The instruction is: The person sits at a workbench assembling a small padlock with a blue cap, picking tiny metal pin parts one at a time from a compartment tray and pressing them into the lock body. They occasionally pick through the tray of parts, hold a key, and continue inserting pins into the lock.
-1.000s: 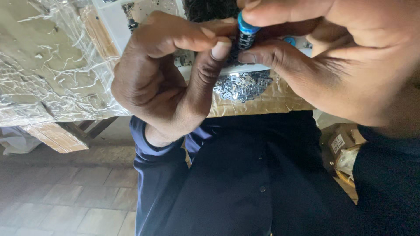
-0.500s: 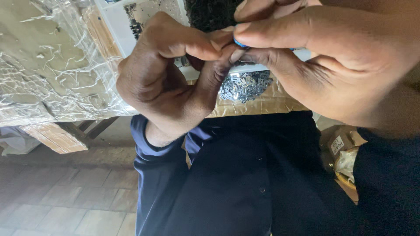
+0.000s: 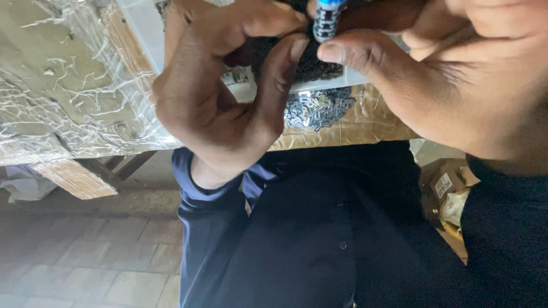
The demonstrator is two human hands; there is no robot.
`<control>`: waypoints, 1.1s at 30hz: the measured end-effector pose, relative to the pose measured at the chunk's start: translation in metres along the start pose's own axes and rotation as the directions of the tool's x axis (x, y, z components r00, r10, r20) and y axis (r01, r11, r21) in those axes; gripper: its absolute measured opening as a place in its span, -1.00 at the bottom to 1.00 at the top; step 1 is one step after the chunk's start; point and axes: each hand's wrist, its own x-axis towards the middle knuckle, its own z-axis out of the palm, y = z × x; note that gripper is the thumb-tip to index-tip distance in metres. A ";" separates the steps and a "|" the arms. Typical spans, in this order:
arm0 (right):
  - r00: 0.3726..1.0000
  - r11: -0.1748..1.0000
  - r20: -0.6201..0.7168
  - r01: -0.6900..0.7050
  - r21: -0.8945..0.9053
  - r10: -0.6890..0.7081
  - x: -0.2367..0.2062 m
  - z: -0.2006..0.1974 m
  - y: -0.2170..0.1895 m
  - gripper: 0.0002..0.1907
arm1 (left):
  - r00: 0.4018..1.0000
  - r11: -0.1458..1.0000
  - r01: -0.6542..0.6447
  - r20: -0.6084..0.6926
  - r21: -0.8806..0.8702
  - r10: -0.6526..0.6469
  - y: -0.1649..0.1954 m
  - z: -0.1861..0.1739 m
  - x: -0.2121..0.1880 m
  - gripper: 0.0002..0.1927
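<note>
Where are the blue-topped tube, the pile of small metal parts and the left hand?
blue-topped tube (image 3: 326, 20), head view, on its patterned body.
pile of small metal parts (image 3: 317, 108), head view, on its middle.
left hand (image 3: 220, 102), head view, on the palm.

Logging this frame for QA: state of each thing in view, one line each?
left hand: raised close to the camera, thumb and fingers curled toward the small part
right hand: pinching the small part between thumb and fingers
small blue-capped metal part: upright, gripped at the fingertips, top cut off by the frame
pile of small metal pieces: loose heap on the table edge
table: top wrapped in crinkled clear plastic film
</note>
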 end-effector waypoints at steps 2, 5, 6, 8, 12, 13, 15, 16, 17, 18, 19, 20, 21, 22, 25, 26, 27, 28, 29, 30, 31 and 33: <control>0.999 1.000 0.042 0.029 0.010 -0.030 0.003 -0.003 0.000 -0.78 | 0.998 0.981 0.050 -0.022 -0.188 -0.055 -0.002 0.000 -0.004 -0.75; 0.997 0.999 0.065 0.028 0.039 -0.030 0.004 -0.006 -0.002 -0.71 | 0.997 0.965 0.053 -0.036 -0.258 -0.065 -0.003 0.002 -0.011 -0.77; 0.997 0.999 0.068 0.018 0.045 -0.021 0.005 -0.005 -0.002 -0.70 | 0.997 0.965 0.045 -0.046 -0.260 -0.059 -0.004 0.003 -0.012 -0.77; 0.998 0.999 0.063 0.015 0.043 -0.017 0.007 -0.004 -0.002 -0.71 | 0.998 0.971 0.015 -0.058 -0.238 -0.029 -0.006 0.003 -0.012 -0.77; 0.994 0.994 0.017 0.111 0.022 -0.111 0.016 -0.001 0.000 -0.72 | 0.993 0.984 -0.117 -0.032 -0.137 0.113 -0.012 0.001 -0.002 -0.75; 0.990 0.990 0.012 0.142 -0.003 -0.142 0.018 0.000 0.001 -0.73 | 0.991 0.983 -0.130 -0.037 -0.129 0.126 -0.012 0.002 0.000 -0.75; 0.997 0.997 -0.008 0.080 -0.012 -0.080 0.018 0.002 0.002 -0.75 | 0.989 0.981 -0.137 -0.068 -0.135 0.128 -0.012 0.003 0.005 -0.73; 0.997 0.997 -0.009 0.077 -0.013 -0.077 0.016 0.002 0.003 -0.75 | 0.990 0.988 -0.131 -0.061 -0.086 0.126 -0.010 0.004 0.007 -0.73; 0.997 0.997 -0.014 0.070 -0.011 -0.070 0.014 0.001 0.003 -0.75 | 0.991 0.991 -0.127 -0.054 -0.038 0.125 -0.009 0.005 0.008 -0.72; 0.998 0.998 -0.022 0.060 -0.009 -0.061 0.012 0.001 0.003 -0.76 | 0.991 0.989 -0.129 -0.014 0.072 0.130 -0.006 0.005 0.008 -0.72; 0.998 0.998 -0.028 0.057 -0.009 -0.057 0.009 0.001 0.003 -0.76 | 0.991 0.974 -0.136 0.025 0.181 0.134 -0.004 0.005 0.008 -0.71; 0.998 0.999 -0.030 0.053 -0.003 -0.053 0.007 0.001 0.004 -0.76 | 0.990 0.946 -0.143 0.060 0.289 0.131 -0.001 0.005 0.008 -0.71; 0.998 0.999 -0.032 0.051 -0.003 -0.051 0.005 0.000 0.004 -0.76 | 0.989 0.906 -0.145 0.092 0.397 0.118 0.001 0.004 0.006 -0.70; 0.998 0.999 -0.025 0.053 0.000 -0.053 0.004 0.000 0.005 -0.76 | 0.989 0.897 -0.142 0.098 0.419 0.111 0.002 0.003 0.006 -0.70; 0.998 0.998 -0.023 0.061 0.010 -0.061 0.003 0.001 0.003 -0.77 | 0.995 0.964 -0.094 0.057 0.250 0.082 0.003 0.002 0.001 -0.71; 0.998 0.998 -0.025 0.062 0.012 -0.062 0.004 0.001 0.001 -0.77 | 0.999 0.992 -0.052 0.021 0.118 0.050 0.002 0.001 0.000 -0.71; 0.997 0.997 -0.025 0.070 0.016 -0.069 0.006 0.000 0.001 -0.77 | 0.999 0.996 0.030 -0.029 -0.078 -0.032 0.003 0.003 -0.004 -0.72; 0.997 0.997 -0.013 0.075 0.021 -0.074 0.008 0.000 -0.001 -0.78 | 0.995 0.980 0.072 -0.054 -0.183 -0.083 0.002 0.004 -0.007 -0.72; 0.996 0.996 0.019 0.082 0.038 -0.083 0.010 -0.001 -0.003 -0.73 | 0.988 0.952 0.105 -0.079 -0.289 -0.133 0.002 0.004 -0.011 -0.72; 0.995 0.995 0.051 0.088 0.055 -0.091 0.012 -0.002 -0.004 -0.69 | 0.984 0.945 0.120 -0.092 -0.305 -0.154 0.001 0.005 -0.014 -0.72; 0.995 0.997 0.066 0.067 0.044 -0.069 0.013 -0.002 -0.005 -0.65 | 0.983 0.940 0.124 -0.092 -0.317 -0.161 0.000 0.005 -0.017 -0.72; 0.996 0.998 0.078 0.049 0.040 -0.052 0.016 -0.002 -0.006 -0.61 | 0.985 0.935 0.117 -0.082 -0.335 -0.153 -0.003 0.004 -0.021 -0.71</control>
